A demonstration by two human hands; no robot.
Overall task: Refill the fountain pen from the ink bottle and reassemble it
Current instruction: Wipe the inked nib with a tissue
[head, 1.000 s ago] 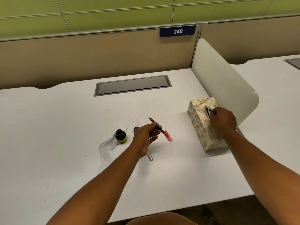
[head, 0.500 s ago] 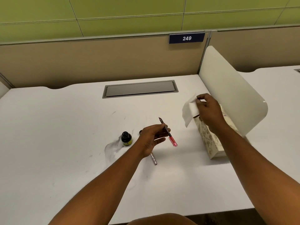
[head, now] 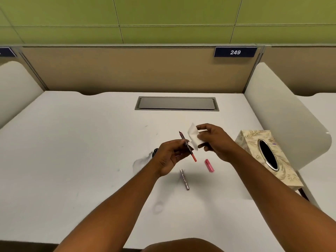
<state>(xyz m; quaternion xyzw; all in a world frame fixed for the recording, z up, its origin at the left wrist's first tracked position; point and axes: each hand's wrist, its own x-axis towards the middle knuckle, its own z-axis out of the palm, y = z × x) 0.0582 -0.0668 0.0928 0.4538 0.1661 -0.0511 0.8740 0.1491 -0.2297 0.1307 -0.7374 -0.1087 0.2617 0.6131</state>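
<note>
My left hand (head: 170, 155) grips the fountain pen's inner section (head: 188, 148), nib pointing up and away, red converter end pointing down toward me. Just right of the nib, my right hand (head: 216, 142) pinches a white tissue (head: 193, 136); its lower corner touches the pen. The ink bottle (head: 155, 152) is mostly hidden behind my left hand. On the desk below the hands lie a silvery pen barrel (head: 184, 179) and a pink pen part (head: 209, 165).
A patterned tissue box (head: 254, 148) stands at the right, against a white curved divider (head: 283, 113). A grey cable hatch (head: 177, 103) is set in the white desk (head: 72, 151) at the back. A faint smear (head: 141, 161) marks the desk left of my left hand.
My right hand pulled a tissue out of the box and brought it left to the pen. The left hand kept holding the pen. The view shifted so the pink part shows.
</note>
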